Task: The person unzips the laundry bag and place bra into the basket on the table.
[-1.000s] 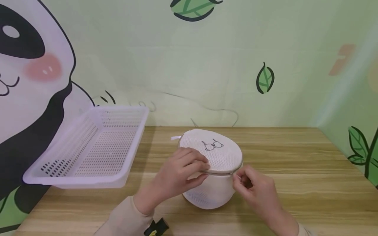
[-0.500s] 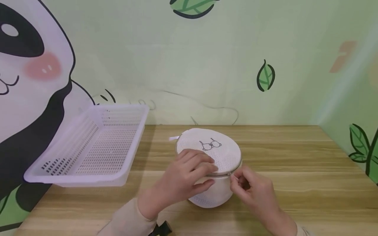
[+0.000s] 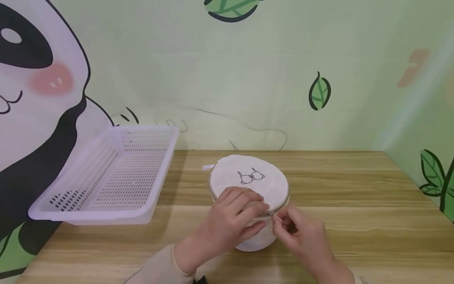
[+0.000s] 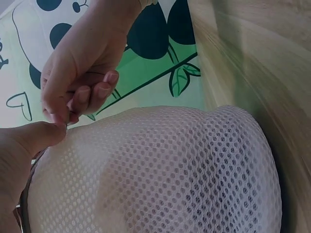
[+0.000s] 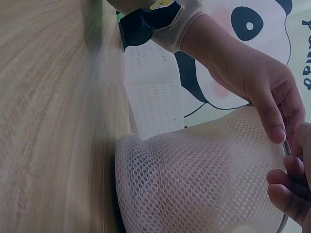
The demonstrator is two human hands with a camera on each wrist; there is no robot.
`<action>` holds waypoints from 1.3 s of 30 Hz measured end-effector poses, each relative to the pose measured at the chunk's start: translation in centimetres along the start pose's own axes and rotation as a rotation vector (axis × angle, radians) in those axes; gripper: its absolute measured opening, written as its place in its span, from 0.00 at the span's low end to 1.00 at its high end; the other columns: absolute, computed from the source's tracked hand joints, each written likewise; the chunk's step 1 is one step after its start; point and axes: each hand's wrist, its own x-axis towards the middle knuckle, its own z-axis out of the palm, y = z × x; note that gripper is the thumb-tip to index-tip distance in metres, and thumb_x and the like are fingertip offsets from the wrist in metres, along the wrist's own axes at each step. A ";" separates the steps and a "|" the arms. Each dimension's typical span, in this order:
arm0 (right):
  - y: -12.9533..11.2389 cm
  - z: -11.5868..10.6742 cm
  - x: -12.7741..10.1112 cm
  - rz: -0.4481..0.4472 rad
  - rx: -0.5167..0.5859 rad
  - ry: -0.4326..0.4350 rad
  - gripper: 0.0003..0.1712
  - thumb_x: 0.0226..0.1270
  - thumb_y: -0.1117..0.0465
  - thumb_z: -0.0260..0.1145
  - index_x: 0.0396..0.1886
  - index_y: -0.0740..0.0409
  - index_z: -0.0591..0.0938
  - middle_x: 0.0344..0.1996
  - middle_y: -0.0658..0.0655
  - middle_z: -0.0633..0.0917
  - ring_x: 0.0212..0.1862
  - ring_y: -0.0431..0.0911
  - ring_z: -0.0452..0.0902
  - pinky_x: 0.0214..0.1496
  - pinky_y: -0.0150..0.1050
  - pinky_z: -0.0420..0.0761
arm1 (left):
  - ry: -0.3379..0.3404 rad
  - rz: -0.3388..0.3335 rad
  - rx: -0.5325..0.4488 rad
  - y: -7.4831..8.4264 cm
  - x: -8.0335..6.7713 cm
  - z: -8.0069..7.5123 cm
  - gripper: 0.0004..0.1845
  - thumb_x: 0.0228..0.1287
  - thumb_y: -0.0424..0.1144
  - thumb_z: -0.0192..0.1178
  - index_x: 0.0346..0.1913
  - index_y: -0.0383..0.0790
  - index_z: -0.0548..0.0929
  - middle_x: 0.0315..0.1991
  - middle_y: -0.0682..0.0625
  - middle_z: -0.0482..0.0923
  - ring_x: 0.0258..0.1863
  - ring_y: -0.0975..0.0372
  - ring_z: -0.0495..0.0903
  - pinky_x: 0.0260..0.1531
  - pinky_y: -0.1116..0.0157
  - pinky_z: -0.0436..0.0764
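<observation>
- The bag point(image 4: 165, 174) stood upright on the table, in front of and between the hands, its lid point(image 3: 250, 177) uppermost. Its soft mesh sides could well have buckled under a firm push, leaving the rim slack and harder to work.
- Something darker showed through the mesh; whether it was contents or shadow, I could not tell. Anything soft near the rim might have caught in the zip point(image 3: 268, 214).
- The left hand point(image 3: 234, 221) pinched the rim, fingers over the lid and thumb below. With the thumb so near the zip, skin could have been nipped, and a loosened hold would probably have let the bag twist.
- The right hand point(image 3: 305, 232) pinched the zip just right of the left fingertips; its pull was hidden. A sideways tug might have snagged mesh in the teeth or dragged the whole bag along.
- The ribbon point(image 3: 207, 167) stuck out beyond the left hand, at the far rim, away from both pinches; it seemed unlikely to jam there.
- The basket point(image 3: 92, 216) sat well left of the left hand, so a knock seemed a small risk unless that elbow swung out.
</observation>
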 end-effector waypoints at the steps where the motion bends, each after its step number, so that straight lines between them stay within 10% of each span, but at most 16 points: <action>1: -0.1 0.0 0.0 0.003 0.008 -0.002 0.10 0.43 0.71 0.64 0.22 0.53 0.75 0.14 0.41 0.74 0.20 0.26 0.66 0.19 0.18 0.69 | 0.002 -0.001 0.002 0.0 0.0 0.0 0.18 0.47 0.45 0.74 0.40 0.44 0.82 0.41 0.52 0.81 0.43 0.61 0.80 0.48 0.65 0.78; 18: -0.9 0.3 -0.4 0.008 -0.002 0.013 0.06 0.49 0.68 0.62 0.22 0.53 0.75 0.13 0.42 0.73 0.18 0.27 0.66 0.19 0.18 0.69 | 0.092 0.152 0.217 -0.1 -0.4 0.8 0.08 0.67 0.42 0.56 0.31 0.46 0.82 0.31 0.56 0.81 0.33 0.64 0.78 0.42 0.66 0.76; 39: -0.5 0.8 -0.4 0.011 -0.054 0.061 0.09 0.42 0.71 0.63 0.21 0.54 0.75 0.13 0.41 0.73 0.18 0.27 0.66 0.18 0.17 0.69 | 0.091 0.162 0.194 0.1 -0.3 1.1 0.08 0.65 0.38 0.56 0.28 0.44 0.81 0.28 0.56 0.78 0.30 0.64 0.76 0.42 0.66 0.76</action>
